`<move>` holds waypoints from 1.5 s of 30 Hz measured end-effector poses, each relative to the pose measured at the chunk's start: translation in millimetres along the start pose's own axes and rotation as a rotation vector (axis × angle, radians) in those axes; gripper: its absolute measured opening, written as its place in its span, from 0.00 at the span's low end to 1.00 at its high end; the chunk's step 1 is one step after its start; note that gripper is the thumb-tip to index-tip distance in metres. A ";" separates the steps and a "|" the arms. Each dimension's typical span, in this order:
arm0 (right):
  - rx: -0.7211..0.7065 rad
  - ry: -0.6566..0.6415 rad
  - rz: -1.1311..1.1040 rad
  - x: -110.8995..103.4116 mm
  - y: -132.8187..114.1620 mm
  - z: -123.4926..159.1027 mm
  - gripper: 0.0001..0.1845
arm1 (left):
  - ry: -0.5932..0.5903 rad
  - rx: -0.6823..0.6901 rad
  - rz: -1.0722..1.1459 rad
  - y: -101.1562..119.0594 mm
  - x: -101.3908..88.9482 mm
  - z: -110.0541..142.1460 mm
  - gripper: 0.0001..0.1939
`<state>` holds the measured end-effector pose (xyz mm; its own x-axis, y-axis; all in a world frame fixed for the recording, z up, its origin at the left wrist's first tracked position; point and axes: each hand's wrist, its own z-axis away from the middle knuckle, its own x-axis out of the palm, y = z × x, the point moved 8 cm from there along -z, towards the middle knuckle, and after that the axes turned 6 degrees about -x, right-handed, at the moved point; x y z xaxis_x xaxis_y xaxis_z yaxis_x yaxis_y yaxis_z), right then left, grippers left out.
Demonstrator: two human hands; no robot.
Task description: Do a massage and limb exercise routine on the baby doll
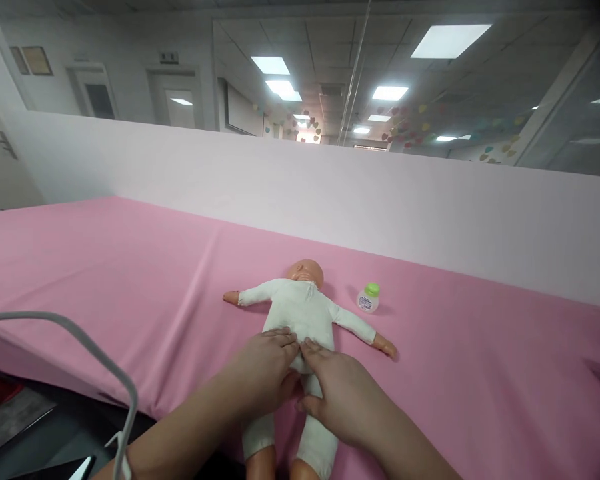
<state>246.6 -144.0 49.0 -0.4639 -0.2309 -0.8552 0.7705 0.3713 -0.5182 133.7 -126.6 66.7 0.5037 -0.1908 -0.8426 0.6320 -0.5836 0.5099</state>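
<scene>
A baby doll (303,310) with a white cloth body lies on its back on the pink sheet (460,373), head toward the wall and arms spread. My left hand (267,367) rests on the lower belly of the doll, its fingers laid out flat. Beside it, my right hand (337,387) lies on the other side of the belly, fingers stretched out and the thumb apart. The fingertips of both hands nearly meet at the middle. My forearms and hands cover part of the doll's hips and legs.
A small clear bottle (368,298) with a green cap stands right of the doll's head. Behind the sheet runs a low white wall (305,187) with glass above. A grey cable (90,343) curves in at the left, over a dark phone-like object (63,470).
</scene>
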 end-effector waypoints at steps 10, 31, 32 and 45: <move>0.064 0.104 -0.078 -18.3 20.0 -8.6 0.59 | 0.119 -0.006 -0.076 -5.9 -16.0 -18.1 0.25; 0.056 0.079 -0.123 -22.7 24.2 -25.2 0.71 | 0.162 -0.004 -0.027 -25.2 -20.7 -51.1 0.23; 0.057 0.074 -0.124 -18.8 24.2 -27.9 0.71 | 0.172 0.005 0.027 -29.0 -19.0 -52.2 0.21; 0.081 0.161 -0.205 -29.7 30.7 -36.3 0.68 | 0.129 -0.132 -0.240 -22.6 -34.3 -63.7 0.26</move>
<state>268.1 -93.1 58.3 -0.6726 -0.1456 -0.7256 0.6827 0.2564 -0.6842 139.6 -56.6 95.1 0.3963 0.0468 -0.9169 0.8086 -0.4908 0.3244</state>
